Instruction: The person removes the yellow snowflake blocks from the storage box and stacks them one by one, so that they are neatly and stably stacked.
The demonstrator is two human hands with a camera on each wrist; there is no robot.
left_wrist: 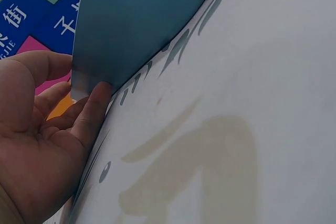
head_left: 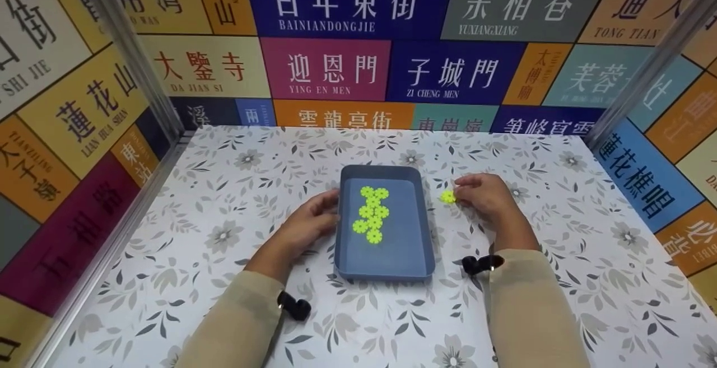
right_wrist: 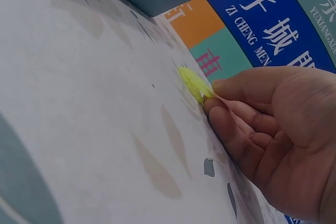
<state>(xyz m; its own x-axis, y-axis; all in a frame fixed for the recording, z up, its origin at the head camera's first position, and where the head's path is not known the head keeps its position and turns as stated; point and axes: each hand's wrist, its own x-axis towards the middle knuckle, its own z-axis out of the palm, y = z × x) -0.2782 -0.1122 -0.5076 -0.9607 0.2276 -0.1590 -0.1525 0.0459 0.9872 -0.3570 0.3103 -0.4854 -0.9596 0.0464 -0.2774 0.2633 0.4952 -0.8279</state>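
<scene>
A blue-grey rectangular tray (head_left: 403,256) lies on the table, with several flat yellow-green flower-shaped discs (head_left: 373,236) clustered in its left and middle part. Beside its left wall, my left hand (head_left: 305,225) rests its fingertips against the outside; in the left wrist view the fingers (left_wrist: 94,111) touch the wall (left_wrist: 136,24) without wrapping round it. To the right of the tray, my right hand (head_left: 486,195) pinches one more yellow-green flower-shaped disc (head_left: 447,196) between thumb and fingertips, low over the tabletop. The right wrist view shows that disc (right_wrist: 193,83) tilted, nearly edge-on.
A white tablecloth (head_left: 224,312) with grey leaves and flowers covers the table. Panels (head_left: 330,71) with coloured blocks and Chinese lettering stand at the back and both sides. Clear corner posts (head_left: 140,60) rise at the back. Each wrist wears a small black camera (head_left: 295,306).
</scene>
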